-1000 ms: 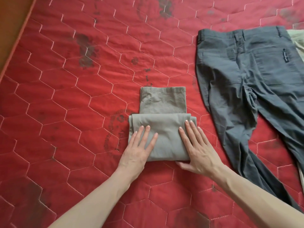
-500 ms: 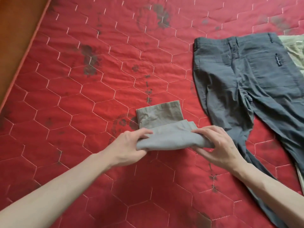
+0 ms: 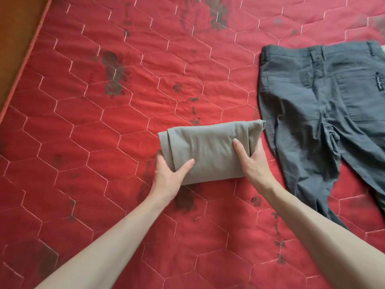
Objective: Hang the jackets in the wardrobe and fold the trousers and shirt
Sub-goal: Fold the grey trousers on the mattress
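Observation:
A folded bundle of khaki-grey trousers [image 3: 210, 151] lies on the red quilted mattress [image 3: 104, 126] near the middle. My left hand [image 3: 169, 176] grips its lower left corner, thumb on top and fingers underneath. My right hand [image 3: 253, 161] grips the right end, thumb pressed on the top cloth and fingers wrapped behind the edge. A pair of dark grey trousers [image 3: 325, 122] lies spread flat to the right, waistband at the far end, legs running toward the lower right.
The mattress's left edge [image 3: 27, 59] borders a brown wooden floor [image 3: 14, 28] at the upper left. A strip of pale cloth [image 3: 383, 49] shows at the right frame edge beyond the grey trousers. Dark printed patches dot the quilt.
The last flap of the khaki trousers has been folded over into one compact bundle. Both hands went from pressing flat to gripping its ends, and the bundle now sits farther up the mattress.

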`<state>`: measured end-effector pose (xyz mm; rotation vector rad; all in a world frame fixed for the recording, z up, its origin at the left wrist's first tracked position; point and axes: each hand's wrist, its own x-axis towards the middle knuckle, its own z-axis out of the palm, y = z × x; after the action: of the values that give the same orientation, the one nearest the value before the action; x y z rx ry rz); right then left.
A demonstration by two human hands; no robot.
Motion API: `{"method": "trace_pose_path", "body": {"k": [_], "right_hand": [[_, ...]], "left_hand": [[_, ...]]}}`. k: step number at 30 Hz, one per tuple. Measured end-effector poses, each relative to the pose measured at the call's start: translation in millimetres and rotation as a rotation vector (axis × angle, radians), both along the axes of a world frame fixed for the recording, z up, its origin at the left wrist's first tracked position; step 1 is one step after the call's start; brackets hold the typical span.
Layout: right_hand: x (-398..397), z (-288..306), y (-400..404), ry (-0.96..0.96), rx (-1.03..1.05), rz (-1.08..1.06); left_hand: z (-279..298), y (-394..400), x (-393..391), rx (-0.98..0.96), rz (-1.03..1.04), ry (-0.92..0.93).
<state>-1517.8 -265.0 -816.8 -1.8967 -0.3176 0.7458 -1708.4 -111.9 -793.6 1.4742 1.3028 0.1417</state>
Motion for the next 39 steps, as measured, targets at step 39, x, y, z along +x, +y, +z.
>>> {"method": "trace_pose_path", "body": {"k": [39], "right_hand": [[2, 7, 36, -0.202, -0.332, -0.077]], "left_hand": [[-9, -20, 44, 0.180, 0.006, 0.484]]}}
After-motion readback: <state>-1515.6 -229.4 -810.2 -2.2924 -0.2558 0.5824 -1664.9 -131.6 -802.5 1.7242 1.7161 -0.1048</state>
